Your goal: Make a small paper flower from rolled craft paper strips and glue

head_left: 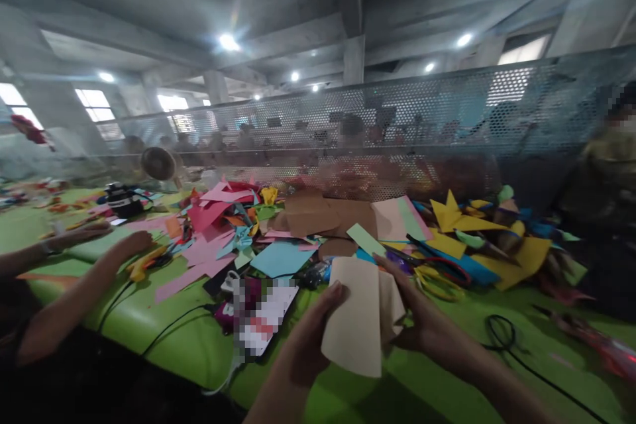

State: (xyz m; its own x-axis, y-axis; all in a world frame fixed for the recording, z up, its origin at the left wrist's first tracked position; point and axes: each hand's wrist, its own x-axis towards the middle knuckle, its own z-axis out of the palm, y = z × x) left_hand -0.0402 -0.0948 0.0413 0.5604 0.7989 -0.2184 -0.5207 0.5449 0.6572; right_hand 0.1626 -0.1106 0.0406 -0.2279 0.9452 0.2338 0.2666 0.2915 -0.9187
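Note:
My left hand [313,328] grips the left edge of a curved beige sheet [352,318], thumb on its front face. Behind it on the right is a second beige piece [390,305], bent or folded. My right hand [417,311] is closed around that piece, its fingers partly hidden. I cannot tell whether the two pieces are joined. Both hands are raised over the green tabletop [342,397]. Just beyond them lie scissors with yellow handles [437,283] and a pale green strip [370,242].
Coloured scraps [209,212] and yellow pieces [457,222] are heaped along a perforated metal screen [308,126]. A phone [271,318] with a cable lies left of my hands. A co-worker's hand [134,243] is near a yellow tool [146,265]. A black cord [501,334] lies right.

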